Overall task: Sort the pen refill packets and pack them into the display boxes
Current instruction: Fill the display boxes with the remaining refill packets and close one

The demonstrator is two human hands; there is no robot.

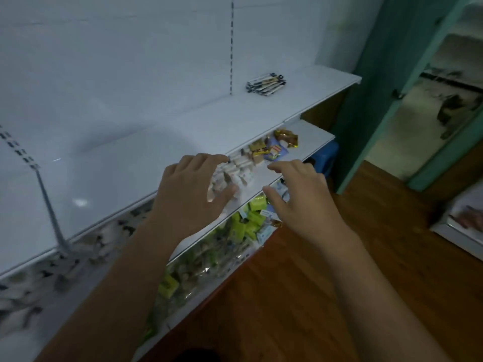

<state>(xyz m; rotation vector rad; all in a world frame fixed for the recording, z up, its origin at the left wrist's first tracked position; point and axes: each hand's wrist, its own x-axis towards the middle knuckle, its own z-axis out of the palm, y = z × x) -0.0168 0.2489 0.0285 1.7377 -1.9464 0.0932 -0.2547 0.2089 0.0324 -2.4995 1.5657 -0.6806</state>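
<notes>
Far back on the top shelf (183, 142), near the wall, we see a small stack of pen refill packets (266, 83) lying flat, well apart from both our hands. Our left hand (193, 189) hovers over the front edge of that shelf, fingers loosely curved and spread and holding nothing; we cannot tell whether its thumb touches anything below. Our right hand (300, 194) reaches out beside it, fingers straight and slightly apart, also holding nothing. Between and under the hands, the middle shelf (308, 134) carries small white packets (240, 168) and gold and brown wrapped goods (286, 137). Lower down lie green packets (251, 223) in clear wrapping. To the right are a wooden floor (287, 296), a blue stool (326, 155) and a teal door frame (371, 87).
</notes>
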